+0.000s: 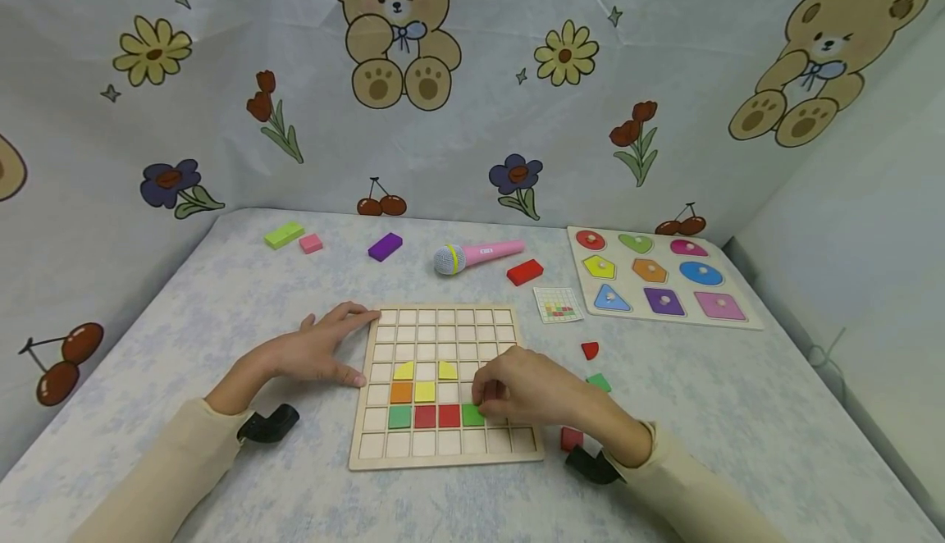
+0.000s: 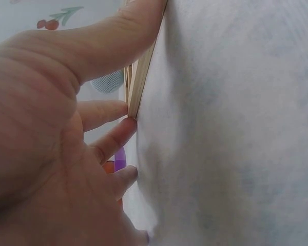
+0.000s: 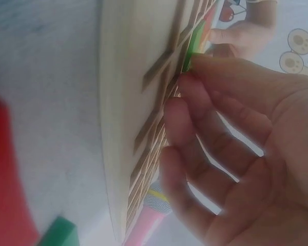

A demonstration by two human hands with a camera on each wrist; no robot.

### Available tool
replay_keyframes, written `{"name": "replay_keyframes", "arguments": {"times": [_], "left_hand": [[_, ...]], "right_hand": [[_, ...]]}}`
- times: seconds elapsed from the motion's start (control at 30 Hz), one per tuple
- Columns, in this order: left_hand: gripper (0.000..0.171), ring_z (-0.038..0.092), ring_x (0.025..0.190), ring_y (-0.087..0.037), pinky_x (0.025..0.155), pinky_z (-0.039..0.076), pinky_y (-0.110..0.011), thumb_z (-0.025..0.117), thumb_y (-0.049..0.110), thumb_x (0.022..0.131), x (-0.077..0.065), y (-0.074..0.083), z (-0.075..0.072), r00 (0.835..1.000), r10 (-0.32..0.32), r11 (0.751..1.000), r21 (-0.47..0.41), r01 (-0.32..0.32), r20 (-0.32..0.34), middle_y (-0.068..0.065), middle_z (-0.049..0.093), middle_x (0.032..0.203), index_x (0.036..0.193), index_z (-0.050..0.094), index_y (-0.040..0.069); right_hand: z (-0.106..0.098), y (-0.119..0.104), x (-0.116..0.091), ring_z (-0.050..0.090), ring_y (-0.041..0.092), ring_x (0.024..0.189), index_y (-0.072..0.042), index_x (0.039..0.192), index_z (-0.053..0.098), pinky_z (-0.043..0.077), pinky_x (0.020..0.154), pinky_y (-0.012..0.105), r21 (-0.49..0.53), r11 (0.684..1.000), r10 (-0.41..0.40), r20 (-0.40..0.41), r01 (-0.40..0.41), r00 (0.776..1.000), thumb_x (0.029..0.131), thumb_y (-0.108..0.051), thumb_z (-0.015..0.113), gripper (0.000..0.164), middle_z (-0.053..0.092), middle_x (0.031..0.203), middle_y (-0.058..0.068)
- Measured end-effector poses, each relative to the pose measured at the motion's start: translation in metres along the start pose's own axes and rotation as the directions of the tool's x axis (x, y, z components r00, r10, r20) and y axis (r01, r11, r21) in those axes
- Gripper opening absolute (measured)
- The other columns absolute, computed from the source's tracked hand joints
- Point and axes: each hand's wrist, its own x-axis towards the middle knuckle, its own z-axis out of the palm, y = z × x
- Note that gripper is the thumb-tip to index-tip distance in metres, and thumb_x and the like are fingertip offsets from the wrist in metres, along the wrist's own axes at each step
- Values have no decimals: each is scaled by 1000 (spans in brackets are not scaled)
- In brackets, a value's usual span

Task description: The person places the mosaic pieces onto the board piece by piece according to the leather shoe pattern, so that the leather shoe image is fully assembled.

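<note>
A wooden grid board (image 1: pixel 443 461) lies on the table between both hands. My left hand (image 1: pixel 317 350) rests at its left edge, fingers spread; in the left wrist view the thumb and fingertips touch the board's side (image 2: pixel 141 84). My right hand (image 1: pixel 527 387) is over the right part of the grid, thumb and forefinger pinching at a green square tile (image 1: pixel 472 416) in the second row from the front. That tile (image 3: pixel 194 43) shows beside the fingertips in the right wrist view. Left of it sit two red tiles (image 1: pixel 449 417) and a darker green tile (image 1: pixel 399 417). Behind are orange (image 1: pixel 401 393) and yellow (image 1: pixel 424 392) pieces.
A pattern card (image 1: pixel 558 305), a shape puzzle (image 1: pixel 627 280), a pink microphone (image 1: pixel 490 251) and colored blocks (image 1: pixel 385 246) lie behind the board. Right of it are a red quarter piece (image 1: pixel 590 350), a green piece (image 1: pixel 600 382) and a red block (image 1: pixel 572 439).
</note>
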Motion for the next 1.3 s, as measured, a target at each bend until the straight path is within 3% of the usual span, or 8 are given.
{"name": "replay_keyframes", "arguments": {"times": [0.4, 0.9, 1.3], "left_hand": [[100, 25, 145, -44, 105, -5, -81, 83, 43, 80, 0, -2, 1, 1000, 1, 1000, 2, -1, 8, -17, 27, 153, 158, 30, 9], [102, 25, 145, -45, 106, -6, -80, 83, 46, 79, 2, -1, -1, 1000, -11, 1000, 24, 11, 0, -17, 26, 154, 158, 29, 10], [101, 25, 145, -46, 105, -5, -81, 83, 44, 80, 2, -1, 1, 1000, -4, 1000, 14, 4, 1, -19, 27, 153, 158, 29, 8]], "right_hand": [[-6, 3, -7, 56, 0, 74, -20, 92, 72, 49, 69, 20, -4, 1000, 18, -2, -18, 1000, 89, -18, 74, 4, 61, 78, -18], [-31, 40, -58, 58, 3, 77, -18, 97, 73, 55, 73, 28, 42, 991, 127, -30, -126, 991, 89, -17, 76, 9, 64, 83, -16], [-25, 54, -81, 59, 10, 80, -19, 99, 70, 53, 71, 22, 95, 963, 256, -5, -254, 967, 83, -22, 82, 21, 66, 91, -11]]}}
